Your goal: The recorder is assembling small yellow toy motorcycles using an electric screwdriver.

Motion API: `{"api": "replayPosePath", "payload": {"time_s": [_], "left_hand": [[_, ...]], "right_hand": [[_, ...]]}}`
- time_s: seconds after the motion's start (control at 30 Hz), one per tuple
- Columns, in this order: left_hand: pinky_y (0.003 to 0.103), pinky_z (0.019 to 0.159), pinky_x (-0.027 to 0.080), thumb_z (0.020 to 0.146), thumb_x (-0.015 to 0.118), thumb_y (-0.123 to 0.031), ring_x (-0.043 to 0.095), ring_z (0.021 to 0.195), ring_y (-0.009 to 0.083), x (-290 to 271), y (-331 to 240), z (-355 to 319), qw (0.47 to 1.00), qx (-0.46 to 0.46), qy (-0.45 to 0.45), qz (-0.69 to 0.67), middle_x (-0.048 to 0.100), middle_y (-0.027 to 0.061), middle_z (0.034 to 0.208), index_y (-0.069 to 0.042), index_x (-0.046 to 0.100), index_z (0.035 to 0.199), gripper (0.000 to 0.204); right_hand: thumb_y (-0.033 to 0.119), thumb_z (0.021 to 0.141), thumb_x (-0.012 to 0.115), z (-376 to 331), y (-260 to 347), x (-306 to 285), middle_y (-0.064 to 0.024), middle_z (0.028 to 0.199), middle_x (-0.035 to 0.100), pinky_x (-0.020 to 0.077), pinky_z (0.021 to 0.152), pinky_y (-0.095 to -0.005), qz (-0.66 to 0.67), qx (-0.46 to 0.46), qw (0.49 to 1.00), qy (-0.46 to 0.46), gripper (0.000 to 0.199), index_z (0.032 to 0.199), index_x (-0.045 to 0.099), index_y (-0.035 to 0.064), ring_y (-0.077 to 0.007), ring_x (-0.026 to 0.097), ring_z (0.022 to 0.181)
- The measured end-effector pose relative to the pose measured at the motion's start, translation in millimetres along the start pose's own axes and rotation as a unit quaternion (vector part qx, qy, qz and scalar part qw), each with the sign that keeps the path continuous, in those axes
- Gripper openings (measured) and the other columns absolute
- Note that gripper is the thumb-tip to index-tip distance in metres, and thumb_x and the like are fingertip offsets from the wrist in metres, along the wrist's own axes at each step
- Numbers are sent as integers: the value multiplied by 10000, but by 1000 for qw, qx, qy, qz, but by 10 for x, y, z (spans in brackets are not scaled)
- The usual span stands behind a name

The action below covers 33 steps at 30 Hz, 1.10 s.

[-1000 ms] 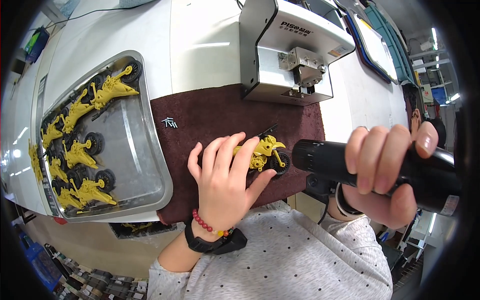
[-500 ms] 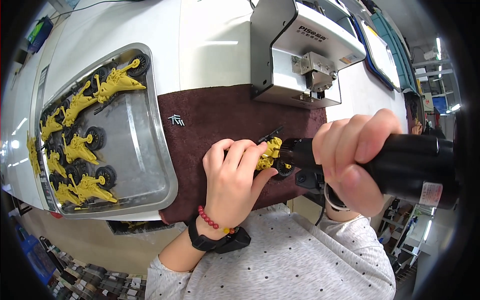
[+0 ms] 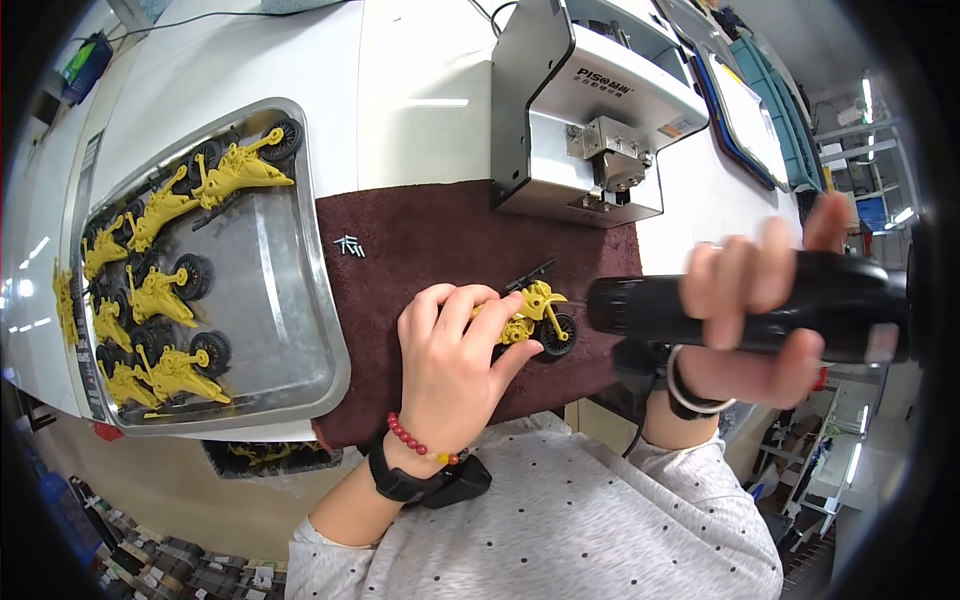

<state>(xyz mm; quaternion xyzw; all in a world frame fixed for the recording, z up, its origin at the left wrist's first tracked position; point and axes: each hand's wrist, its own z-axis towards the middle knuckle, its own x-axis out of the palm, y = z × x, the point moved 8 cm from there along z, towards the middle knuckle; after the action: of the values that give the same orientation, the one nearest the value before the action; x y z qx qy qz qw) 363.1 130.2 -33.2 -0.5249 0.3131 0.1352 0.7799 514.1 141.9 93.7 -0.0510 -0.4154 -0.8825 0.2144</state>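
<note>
A yellow toy motorcycle [image 3: 535,305] with black wheels lies on the dark maroon cloth. My left hand [image 3: 455,345] holds it from the left side, fingers over its body and thumb by the front wheel. My right hand [image 3: 745,300], blurred by motion, is loosely wrapped round a black electric screwdriver [image 3: 650,308], with one finger lifted off it. The screwdriver's front end points left, a short gap away from the motorcycle. No bit can be made out at its tip.
On the left, a metal tray [image 3: 330,350] holds several yellow motorcycles [image 3: 160,295]. Small screws [image 3: 350,245] lie on the maroon cloth [image 3: 400,225]. A grey metal machine [image 3: 600,130] stands at the cloth's far edge, with clipboards [image 3: 735,120] to its right.
The screwdriver has drawn back to the right from the motorcycle, and my right hand's grip has loosened. My left hand has shifted slightly left with the motorcycle.
</note>
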Motion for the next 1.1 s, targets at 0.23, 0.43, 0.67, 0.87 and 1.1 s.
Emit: {"api": "replayPosePath", "payload": {"time_s": [0.23, 0.43, 0.67, 0.87, 1.1], "left_hand": [[403, 909, 383, 727, 731, -154, 472, 1061, 274, -30, 20, -21, 997, 32, 64, -26, 553, 47, 1107, -91, 616, 1144, 437], [404, 912, 384, 726, 725, -125, 485, 1058, 277, -33, 15, -10, 997, 36, 54, -33, 567, 54, 1109, -70, 602, 1130, 426], [405, 918, 392, 702, 741, -102, 496, 1063, 284, -31, 33, -11, 998, 30, 47, -43, 579, 61, 1109, -61, 590, 1112, 439], [405, 917, 393, 701, 742, -104, 496, 1059, 282, -35, 44, -10, 998, 26, 47, -41, 578, 59, 1109, -61, 592, 1108, 436], [403, 909, 396, 693, 746, -98, 499, 1053, 279, -31, 23, 8, 997, 30, 47, -45, 579, 58, 1106, -62, 596, 1102, 438]], "right_hand": [[57, 742, 627, 147, 716, -274, -40, 967, 435, 346, 814, -303, -82, -84, 979, -167, 401, 1081, 412, 60, -125, 482, 781], [134, 810, 510, 347, 512, -194, -70, 949, 469, 330, 713, -318, -134, -71, 984, -91, 339, 1128, 479, 21, -132, 458, 687], [120, 781, 507, 396, 341, -265, -81, 873, 473, 344, 693, -330, -232, -53, 967, -93, 395, 1163, 474, 27, -150, 447, 658], [105, 786, 499, 430, 295, -276, -85, 872, 477, 350, 694, -336, -219, -39, 971, -87, 394, 1170, 476, 22, -152, 450, 654], [89, 795, 503, 472, 244, -202, -82, 830, 493, 366, 676, -328, -258, -42, 961, -95, 383, 1166, 471, 1, -146, 450, 634]]}}
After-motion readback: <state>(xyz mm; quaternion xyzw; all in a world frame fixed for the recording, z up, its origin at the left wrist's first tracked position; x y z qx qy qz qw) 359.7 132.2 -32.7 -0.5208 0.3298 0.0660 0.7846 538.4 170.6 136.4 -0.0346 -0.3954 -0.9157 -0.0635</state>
